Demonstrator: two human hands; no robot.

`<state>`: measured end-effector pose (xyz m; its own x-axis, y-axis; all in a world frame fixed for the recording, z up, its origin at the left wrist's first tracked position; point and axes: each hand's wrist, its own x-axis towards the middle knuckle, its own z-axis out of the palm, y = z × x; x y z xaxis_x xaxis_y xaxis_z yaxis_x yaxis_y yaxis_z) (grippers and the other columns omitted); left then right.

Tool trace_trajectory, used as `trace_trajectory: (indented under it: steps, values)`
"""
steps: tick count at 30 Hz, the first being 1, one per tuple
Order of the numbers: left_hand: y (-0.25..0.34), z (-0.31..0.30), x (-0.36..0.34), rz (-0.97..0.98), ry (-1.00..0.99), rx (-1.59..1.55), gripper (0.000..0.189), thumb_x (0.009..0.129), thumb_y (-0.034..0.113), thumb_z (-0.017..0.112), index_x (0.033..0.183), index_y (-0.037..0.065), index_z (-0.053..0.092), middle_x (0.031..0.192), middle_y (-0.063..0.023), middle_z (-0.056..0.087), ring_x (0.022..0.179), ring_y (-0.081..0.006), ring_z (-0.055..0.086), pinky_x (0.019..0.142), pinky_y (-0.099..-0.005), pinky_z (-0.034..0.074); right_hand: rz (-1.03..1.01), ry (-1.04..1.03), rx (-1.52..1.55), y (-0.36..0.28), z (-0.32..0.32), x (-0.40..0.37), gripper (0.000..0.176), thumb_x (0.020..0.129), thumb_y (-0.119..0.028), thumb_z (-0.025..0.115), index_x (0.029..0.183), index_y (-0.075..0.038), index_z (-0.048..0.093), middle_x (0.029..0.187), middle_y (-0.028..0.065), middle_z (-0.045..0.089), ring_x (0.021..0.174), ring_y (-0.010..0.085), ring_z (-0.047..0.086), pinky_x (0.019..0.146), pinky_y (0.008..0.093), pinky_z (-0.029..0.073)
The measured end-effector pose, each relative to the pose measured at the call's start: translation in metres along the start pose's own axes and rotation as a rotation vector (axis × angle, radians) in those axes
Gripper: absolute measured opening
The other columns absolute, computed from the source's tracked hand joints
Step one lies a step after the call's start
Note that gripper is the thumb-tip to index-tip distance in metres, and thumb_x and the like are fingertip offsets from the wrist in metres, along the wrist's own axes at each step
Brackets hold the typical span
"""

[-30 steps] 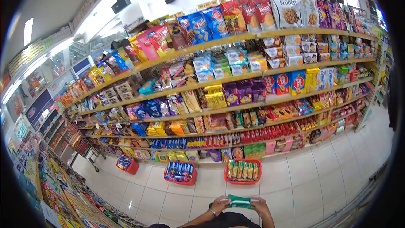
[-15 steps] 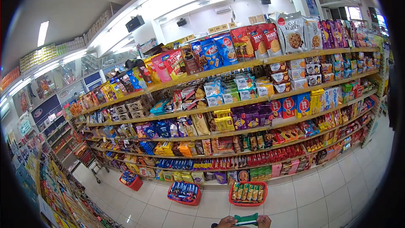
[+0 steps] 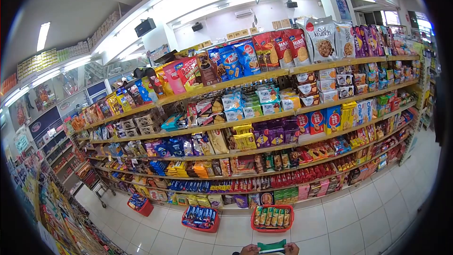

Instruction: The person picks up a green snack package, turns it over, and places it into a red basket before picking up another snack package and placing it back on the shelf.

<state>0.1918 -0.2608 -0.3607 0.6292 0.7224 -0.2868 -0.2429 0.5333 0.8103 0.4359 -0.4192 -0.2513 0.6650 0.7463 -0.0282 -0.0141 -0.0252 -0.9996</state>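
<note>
At the bottom edge of the head view I hold a green packet [image 3: 272, 245] stretched between both hands. My left hand [image 3: 250, 249] is closed on its left end and my right hand [image 3: 292, 249] on its right end. The lower part of the packet and of both hands is cut off by the frame. Just beyond them on the floor stands a red basket [image 3: 272, 230] filled with a row of green-and-yellow biscuit packets [image 3: 272, 217].
A second red basket [image 3: 201, 229] with blue packets and a third red basket [image 3: 146, 209] stand to the left on the tiled floor [image 3: 330, 226]. Long stocked shelves [image 3: 264, 152] run across ahead. A shopping trolley [image 3: 96, 184] and another shelf rack [image 3: 56, 212] are at left.
The view has shifted slightly, so shelves and baskets sit a little further left. Both hands sit a little lower in the frame, still holding the green packet.
</note>
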Motion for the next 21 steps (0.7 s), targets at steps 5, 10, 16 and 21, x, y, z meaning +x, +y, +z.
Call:
trace_trajectory:
  steps: [5, 10, 16, 21]
  values:
    - [0.132, 0.154, -0.043, 0.027, 0.15, 0.241, 0.011, 0.086, 0.002, 0.06, 0.097, 0.001, 0.061, 0.078, -0.0053, 0.058, 0.067, -0.0127, 0.05, 0.063, -0.028, 0.043, 0.013, -0.011, 0.107, -0.045, 0.005, 0.006, 0.007, 0.088, 0.001, 0.054, 0.083, 0.0, 0.059, 0.078, 0.0034, 0.058, 0.074, 0.0135, 0.053, 0.067, 0.0267, 0.046]
    - [0.152, 0.148, -0.024, 0.045, 0.202, 0.509, 0.026, 0.087, 0.019, 0.067, 0.107, 0.004, 0.058, 0.086, -0.0022, 0.064, 0.077, -0.0087, 0.061, 0.067, -0.024, 0.052, -0.051, -0.197, 0.22, -0.118, -0.003, 0.023, 0.01, 0.089, -0.001, 0.052, 0.083, -0.002, 0.06, 0.077, 0.0022, 0.057, 0.072, 0.013, 0.054, 0.066, 0.0273, 0.046]
    - [0.162, 0.151, -0.023, 0.024, 0.109, 0.351, 0.027, 0.086, 0.017, 0.067, 0.107, 0.005, 0.056, 0.092, -0.0019, 0.063, 0.083, -0.0083, 0.06, 0.071, -0.0236, 0.051, -0.002, -0.354, 0.23, -0.152, -0.007, 0.039, 0.009, 0.09, -0.005, 0.051, 0.088, -0.004, 0.06, 0.078, 0.0013, 0.056, 0.07, 0.0112, 0.052, 0.066, 0.0257, 0.044]
    - [0.174, 0.158, -0.032, -0.013, 0.056, 0.318, 0.024, 0.087, 0.018, 0.067, 0.104, 0.006, 0.055, 0.091, -0.0009, 0.062, 0.085, -0.0073, 0.059, 0.072, -0.023, 0.052, -0.055, -0.379, 0.174, -0.148, -0.006, 0.04, 0.006, 0.09, -0.007, 0.054, 0.09, -0.005, 0.06, 0.078, 0.0009, 0.056, 0.07, 0.0113, 0.052, 0.067, 0.0264, 0.045]
